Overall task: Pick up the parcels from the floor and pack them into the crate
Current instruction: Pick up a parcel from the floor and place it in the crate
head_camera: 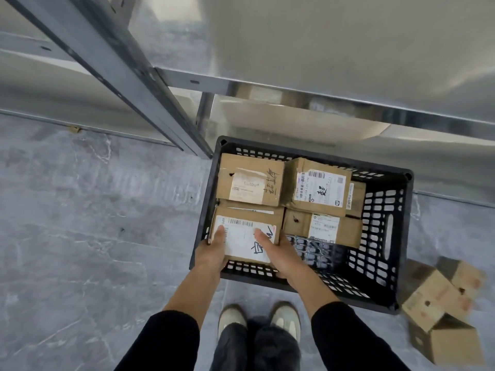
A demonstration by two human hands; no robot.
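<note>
Grey marble-look floor (80, 210); metal shelving (134, 76) at 12 o'clock.

1. Black slotted crate (396, 236): on floor, centre-right of view.
2. Labelled parcel (241, 242): in crate's 8 o'clock corner, over another box. Resting or just above it, can't tell. L hand (211, 255) and R hand (278, 255) both grip its near edge, thumbs on top label, fingers hidden under.
3. Packed parcels (318, 187): 3 visible, brown w/ labels, filling crate from 10 to 3 o'clock.
4. Loose parcels (428, 298): brown, blurred, on floor at crate's 4 o'clock, just beside its corner.
5. Shoes (233, 317): pair, at 6 o'clock.
</note>
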